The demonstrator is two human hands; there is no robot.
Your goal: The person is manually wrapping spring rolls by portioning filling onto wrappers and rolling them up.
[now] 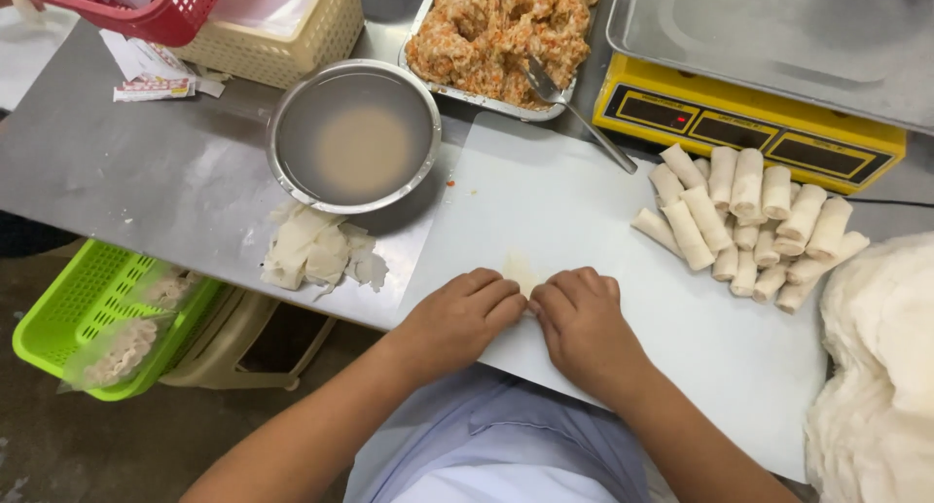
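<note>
Left hand (465,313) and right hand (582,320) lie palms down, side by side, fingertips meeting over a pale wrapper (519,269) on the white board (545,201). Fingers curl closed, pressing the wrapper flat at the board's near edge; the wrists angle inward. Finished rolls (744,221) are stacked well apart, off to the right.

l hand (457,318) + r hand (582,323) on wrapper (519,268) | white board (545,201) | rolls (749,221) r side
</note>
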